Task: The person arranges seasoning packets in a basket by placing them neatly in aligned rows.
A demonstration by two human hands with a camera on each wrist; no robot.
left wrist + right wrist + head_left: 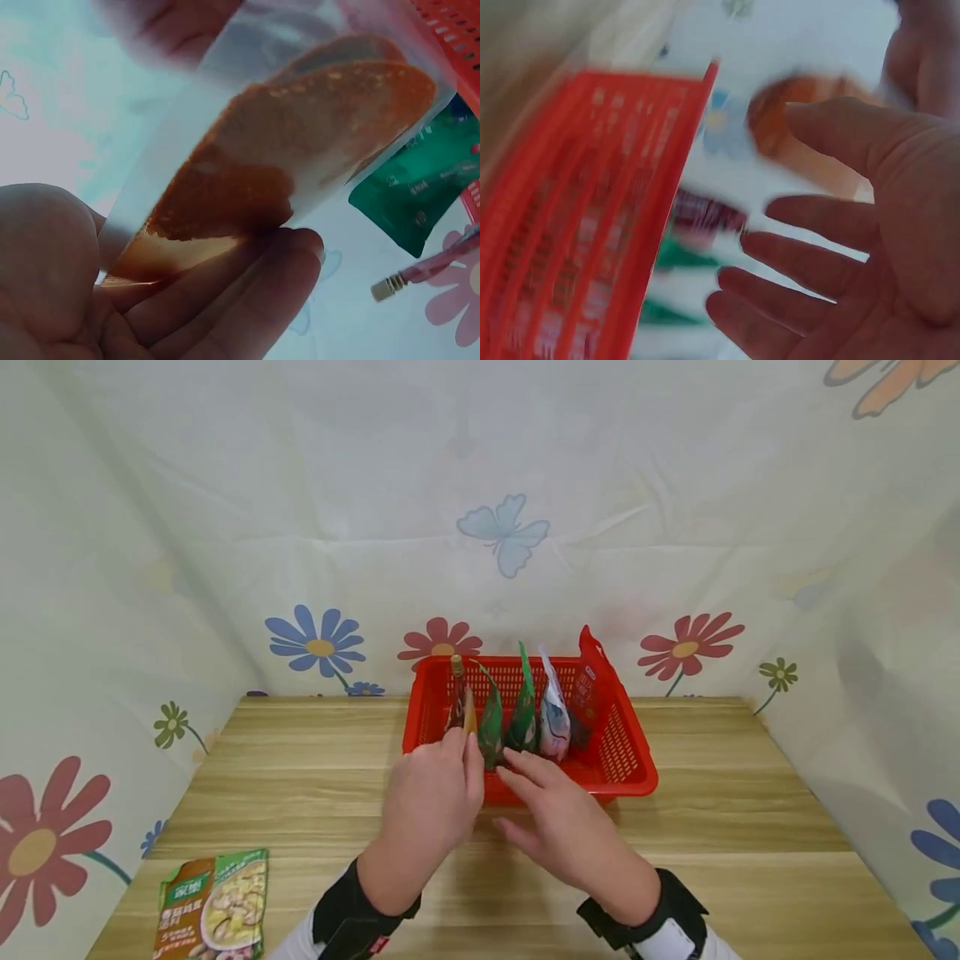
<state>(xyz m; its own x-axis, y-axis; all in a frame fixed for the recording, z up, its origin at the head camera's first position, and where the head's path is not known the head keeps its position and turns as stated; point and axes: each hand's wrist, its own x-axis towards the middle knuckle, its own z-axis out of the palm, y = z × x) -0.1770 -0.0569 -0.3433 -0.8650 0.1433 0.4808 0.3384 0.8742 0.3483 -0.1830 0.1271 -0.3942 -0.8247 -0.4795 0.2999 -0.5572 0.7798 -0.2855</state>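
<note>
My left hand (431, 793) pinches the edge of a clear plastic packet of orange-brown powder (225, 187) between thumb and fingers. In the head view this packet (470, 717) shows edge-on over the left front of a red basket (639, 783). My right hand (562, 822) is near the basket's front rim, its fingers spread and holding nothing. Inside the basket stand a slim bottle with a gold cap (457, 666), two green packets (491, 727) (523, 718), a white packet (554, 718) and a red packet (592, 672).
A brown and green food pouch (213, 906) lies flat at the near left of the wood-grain table (315, 760). Behind the basket and along both sides hangs a pale curtain (375, 485) printed with flowers and a butterfly.
</note>
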